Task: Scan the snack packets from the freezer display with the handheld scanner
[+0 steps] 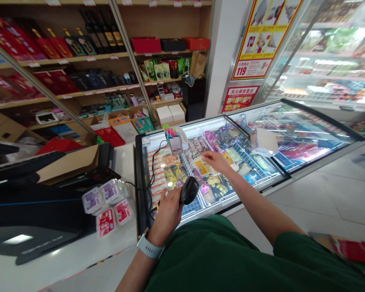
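Head view: a black handheld scanner (189, 190) is gripped in the left hand (169, 211), the fingers wrapped around its handle and its head turned towards the chest freezer (322, 160). A dark cable (153, 164) is seen running from the scanner up over the freezer's glass. A pale watch (149, 247) is worn on the left wrist.

The right hand (216, 160) is stretched out over the freezer, its fingertips laid on or just above a yellow packet (202, 166) that lies among the other frozen goods in the wire baskets. Whether the packet is pinched or only touched cannot be told; the fingers are seen loosely curled rather than clenched.

As far as can be judged, the work is at an early stage: the scanner is already held ready, the packet is reached but not lifted clear, and it is not yet brought in front of the scanner's head. The scanner and the packet are kept near each other but apart.

On the white counter (79, 251) to the left, a cluster of small sealed cups (108, 205) is set beside a black till machine (33, 211). Shelves of boxed goods (63, 44) are seen behind.
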Demonstrator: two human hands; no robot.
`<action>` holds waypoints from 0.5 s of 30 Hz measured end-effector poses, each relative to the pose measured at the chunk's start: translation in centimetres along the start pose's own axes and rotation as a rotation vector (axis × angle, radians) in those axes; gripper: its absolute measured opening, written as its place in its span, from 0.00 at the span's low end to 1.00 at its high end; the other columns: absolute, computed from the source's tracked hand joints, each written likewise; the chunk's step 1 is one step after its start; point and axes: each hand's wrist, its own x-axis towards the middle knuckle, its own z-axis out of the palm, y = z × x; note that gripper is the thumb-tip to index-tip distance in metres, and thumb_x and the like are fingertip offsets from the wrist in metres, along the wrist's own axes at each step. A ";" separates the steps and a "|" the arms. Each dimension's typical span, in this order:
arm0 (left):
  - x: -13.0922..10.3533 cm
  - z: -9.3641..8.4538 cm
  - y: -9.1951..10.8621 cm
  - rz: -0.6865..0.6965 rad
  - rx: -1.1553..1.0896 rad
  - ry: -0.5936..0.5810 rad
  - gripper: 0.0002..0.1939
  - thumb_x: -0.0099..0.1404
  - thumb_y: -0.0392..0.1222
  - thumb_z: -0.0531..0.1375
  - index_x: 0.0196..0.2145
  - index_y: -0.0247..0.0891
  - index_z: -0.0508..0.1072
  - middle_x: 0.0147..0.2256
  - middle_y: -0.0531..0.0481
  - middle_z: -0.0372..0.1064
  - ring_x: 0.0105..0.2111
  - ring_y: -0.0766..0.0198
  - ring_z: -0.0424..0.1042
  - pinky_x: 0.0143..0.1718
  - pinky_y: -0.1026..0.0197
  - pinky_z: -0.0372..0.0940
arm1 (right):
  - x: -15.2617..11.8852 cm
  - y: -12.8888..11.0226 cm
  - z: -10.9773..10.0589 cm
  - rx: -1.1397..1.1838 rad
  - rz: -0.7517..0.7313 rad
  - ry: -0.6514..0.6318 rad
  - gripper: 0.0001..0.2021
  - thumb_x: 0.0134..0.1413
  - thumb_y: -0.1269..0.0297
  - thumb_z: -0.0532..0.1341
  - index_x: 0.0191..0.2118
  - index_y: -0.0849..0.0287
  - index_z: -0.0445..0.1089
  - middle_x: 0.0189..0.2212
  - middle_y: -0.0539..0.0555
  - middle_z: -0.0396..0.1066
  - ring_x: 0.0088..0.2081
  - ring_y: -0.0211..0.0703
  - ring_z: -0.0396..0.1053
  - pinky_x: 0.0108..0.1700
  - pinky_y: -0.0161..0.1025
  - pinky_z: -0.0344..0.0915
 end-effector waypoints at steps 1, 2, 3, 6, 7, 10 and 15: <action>0.0 0.0 0.0 -0.001 0.000 0.001 0.28 0.61 0.29 0.53 0.59 0.35 0.57 0.52 0.36 0.69 0.54 0.49 0.68 0.61 0.33 0.51 | 0.0 0.0 0.0 -0.002 -0.003 -0.001 0.11 0.52 0.62 0.63 0.40 0.57 0.78 0.31 0.51 0.78 0.31 0.42 0.72 0.37 0.37 0.65; -0.1 0.0 0.0 -0.001 -0.001 0.002 0.28 0.61 0.29 0.53 0.59 0.35 0.57 0.52 0.37 0.69 0.54 0.48 0.68 0.61 0.33 0.51 | 0.0 0.0 0.1 -0.004 -0.006 0.000 0.11 0.52 0.62 0.62 0.40 0.57 0.78 0.31 0.51 0.78 0.31 0.42 0.72 0.37 0.37 0.65; -0.1 0.0 0.0 -0.003 -0.002 0.003 0.28 0.61 0.29 0.53 0.59 0.35 0.57 0.52 0.37 0.69 0.54 0.49 0.68 0.61 0.33 0.51 | 0.0 0.1 0.1 -0.008 -0.009 0.002 0.11 0.52 0.61 0.62 0.41 0.57 0.78 0.31 0.51 0.78 0.31 0.42 0.72 0.36 0.37 0.65; -0.1 -0.1 0.2 -0.015 -0.003 -0.003 0.28 0.61 0.29 0.53 0.59 0.36 0.57 0.53 0.38 0.69 0.54 0.49 0.68 0.62 0.34 0.50 | 0.0 0.2 0.1 -0.015 -0.017 -0.005 0.12 0.53 0.61 0.62 0.41 0.58 0.77 0.32 0.51 0.78 0.32 0.42 0.72 0.36 0.36 0.65; -0.1 -0.2 0.2 -0.022 -0.001 -0.008 0.28 0.61 0.29 0.53 0.59 0.35 0.58 0.53 0.38 0.69 0.54 0.49 0.67 0.62 0.34 0.50 | 0.0 0.2 0.1 -0.015 -0.015 -0.013 0.12 0.53 0.61 0.62 0.42 0.59 0.77 0.32 0.51 0.78 0.33 0.41 0.72 0.36 0.36 0.65; 0.0 -0.3 0.3 -0.035 0.005 -0.021 0.28 0.61 0.29 0.53 0.59 0.34 0.58 0.53 0.38 0.69 0.55 0.50 0.67 0.62 0.35 0.50 | 0.0 0.2 0.1 -0.020 0.000 -0.034 0.13 0.53 0.61 0.61 0.43 0.60 0.76 0.33 0.52 0.78 0.34 0.41 0.72 0.37 0.36 0.65; 0.0 -0.1 0.2 -0.009 0.017 -0.013 0.28 0.61 0.29 0.53 0.59 0.34 0.57 0.53 0.37 0.69 0.54 0.50 0.68 0.63 0.35 0.50 | -0.1 0.0 0.0 -0.045 0.005 -0.037 0.13 0.54 0.62 0.62 0.43 0.59 0.76 0.33 0.52 0.77 0.34 0.41 0.72 0.38 0.36 0.66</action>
